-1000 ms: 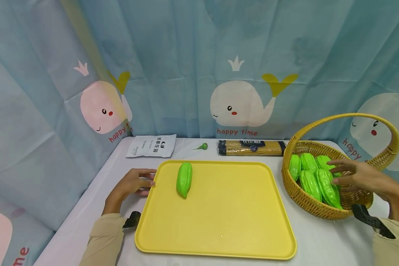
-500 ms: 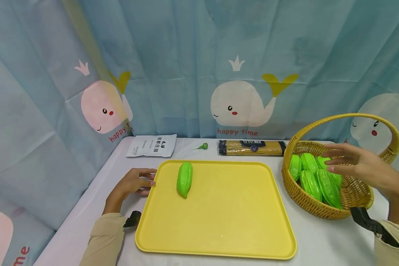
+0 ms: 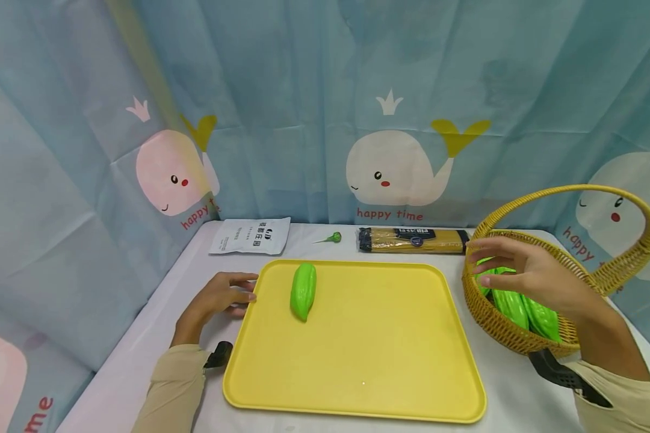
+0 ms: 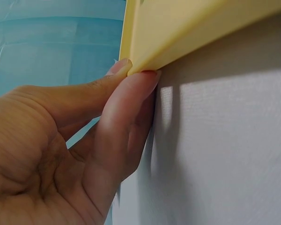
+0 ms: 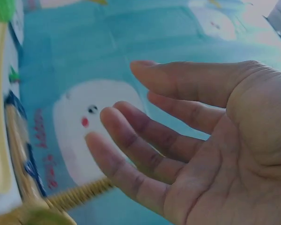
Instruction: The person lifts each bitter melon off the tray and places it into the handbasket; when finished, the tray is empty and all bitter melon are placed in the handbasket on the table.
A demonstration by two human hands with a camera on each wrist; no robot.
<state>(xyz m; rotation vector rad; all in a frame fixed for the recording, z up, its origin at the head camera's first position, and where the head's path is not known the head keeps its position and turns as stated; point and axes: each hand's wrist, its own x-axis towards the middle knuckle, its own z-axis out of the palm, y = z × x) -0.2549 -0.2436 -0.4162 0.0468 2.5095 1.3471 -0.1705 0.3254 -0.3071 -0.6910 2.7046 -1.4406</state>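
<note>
My left hand (image 3: 219, 297) pinches the left rim of a yellow tray (image 3: 368, 349) between thumb and fingers; in the left wrist view the fingertips meet at the tray's edge. On the tray's upper left lies one glossy, ridged green fruit (image 3: 303, 291) shaped like a star fruit, its pointed end toward me. My right hand (image 3: 541, 279) hovers above the left side of a wicker basket (image 3: 487, 325), holding nothing. Its fingers are spread and loosely bent in the right wrist view. Several like green fruits (image 3: 511, 307) lie in the basket, partly hidden by this hand.
Along the back of the white table lie a white packet (image 3: 251, 236), a small green object with a thin pale point (image 3: 333, 237) and a pack of spaghetti (image 3: 414, 240). The basket's tall handle (image 3: 566, 189) arches up. A blue whale-print curtain (image 3: 281, 120) encloses the back and sides.
My right hand has moved left across the basket, from its right side to its left, with nothing in it. The left hand stays at the tray's rim. The view has shifted slightly.
</note>
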